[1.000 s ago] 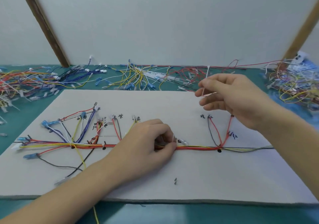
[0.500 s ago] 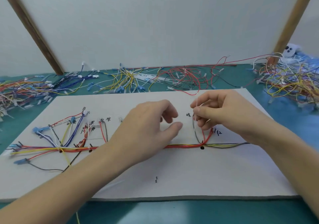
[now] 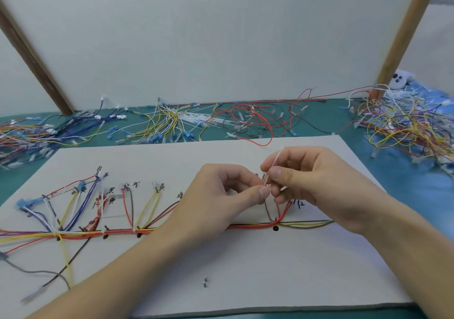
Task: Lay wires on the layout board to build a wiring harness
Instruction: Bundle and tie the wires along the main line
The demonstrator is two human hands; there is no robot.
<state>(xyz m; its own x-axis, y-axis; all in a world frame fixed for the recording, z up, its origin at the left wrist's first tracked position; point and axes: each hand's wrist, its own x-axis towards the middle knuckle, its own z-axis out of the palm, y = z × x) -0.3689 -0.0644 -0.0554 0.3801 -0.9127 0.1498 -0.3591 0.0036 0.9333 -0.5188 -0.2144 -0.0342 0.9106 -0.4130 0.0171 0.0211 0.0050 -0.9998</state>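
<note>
A white layout board (image 3: 245,269) lies on the green table, with a bundle of red, yellow and black wires (image 3: 118,232) running along its marked line. Branches of blue, yellow and red wire (image 3: 73,208) fan up at the left. Above the bundle, near the board's middle right, my right hand (image 3: 317,186) pinches a thin white cable tie (image 3: 274,165) between thumb and fingers. My left hand (image 3: 226,195) pinches the tie's lower end right beside it. The two hands' fingertips almost touch.
Loose wire piles lie behind the board: blue at the left (image 3: 61,131), yellow in the middle (image 3: 169,122), red beside it (image 3: 255,122), a mixed heap at the right (image 3: 405,127). A white wall panel with wooden posts stands behind. A small metal piece (image 3: 205,281) lies on the board's front.
My left hand has lifted off the wire bundle and come up to my right hand. My right hand has come down with the white tie, and both now pinch it.
</note>
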